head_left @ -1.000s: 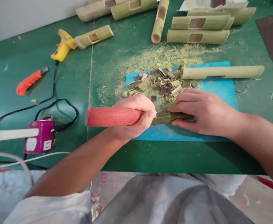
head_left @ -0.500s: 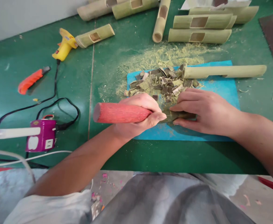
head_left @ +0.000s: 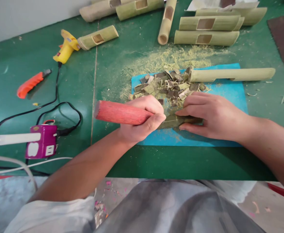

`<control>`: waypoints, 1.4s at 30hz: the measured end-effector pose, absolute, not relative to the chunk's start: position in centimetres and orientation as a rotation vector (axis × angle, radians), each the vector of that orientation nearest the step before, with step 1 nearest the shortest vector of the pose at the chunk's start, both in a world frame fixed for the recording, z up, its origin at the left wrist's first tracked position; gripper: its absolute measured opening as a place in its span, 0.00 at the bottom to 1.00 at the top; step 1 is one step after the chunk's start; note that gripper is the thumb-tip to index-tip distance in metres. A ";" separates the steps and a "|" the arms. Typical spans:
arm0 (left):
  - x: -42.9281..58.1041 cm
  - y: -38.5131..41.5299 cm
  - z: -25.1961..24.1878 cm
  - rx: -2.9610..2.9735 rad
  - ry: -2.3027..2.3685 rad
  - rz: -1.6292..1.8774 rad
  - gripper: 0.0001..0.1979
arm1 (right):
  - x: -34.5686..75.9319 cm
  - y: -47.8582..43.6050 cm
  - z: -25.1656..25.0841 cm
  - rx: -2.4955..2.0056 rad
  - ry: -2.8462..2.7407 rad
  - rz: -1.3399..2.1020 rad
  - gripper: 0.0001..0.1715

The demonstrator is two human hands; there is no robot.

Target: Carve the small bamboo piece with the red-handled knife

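Note:
My left hand [head_left: 142, 121] is closed round a red wooden handle [head_left: 119, 113] that points left; its working end is hidden under the fingers. My right hand [head_left: 212, 115] presses flat, fingers together, on a dark green bamboo strip [head_left: 174, 122] lying on a blue mat [head_left: 231, 94]. The handle's hidden tip meets the strip's left end. Behind both hands lies a heap of bamboo chips [head_left: 167, 85] on the mat.
A long bamboo tube [head_left: 231, 74] lies on the mat's far edge. Several cut bamboo tubes [head_left: 205, 37] lie at the back of the green table [head_left: 83, 71], with sawdust [head_left: 171, 58]. At left: yellow glue gun [head_left: 65, 50], orange cutter [head_left: 30, 84], purple power strip [head_left: 41, 145], black cables.
The red handle shifted right with my left hand, then drew back slightly left and tilted its free end up. My right hand stayed on the strip.

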State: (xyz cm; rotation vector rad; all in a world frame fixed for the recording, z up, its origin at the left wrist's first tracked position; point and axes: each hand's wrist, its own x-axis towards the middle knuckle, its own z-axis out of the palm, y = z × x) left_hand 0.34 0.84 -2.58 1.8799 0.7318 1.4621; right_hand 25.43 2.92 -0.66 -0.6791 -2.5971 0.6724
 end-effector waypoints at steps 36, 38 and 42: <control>-0.1 0.4 -2.4 1.914 0.795 1.465 0.17 | 25.5 2.9 -0.8 -0.673 -2.602 0.667 0.14; 0.0 0.4 -2.5 1.906 0.781 1.480 0.15 | 25.5 2.9 -0.9 -0.675 -2.595 0.680 0.14; 0.2 0.7 -2.1 1.974 0.760 1.459 0.14 | 25.5 2.9 -0.9 -0.663 -2.587 0.680 0.14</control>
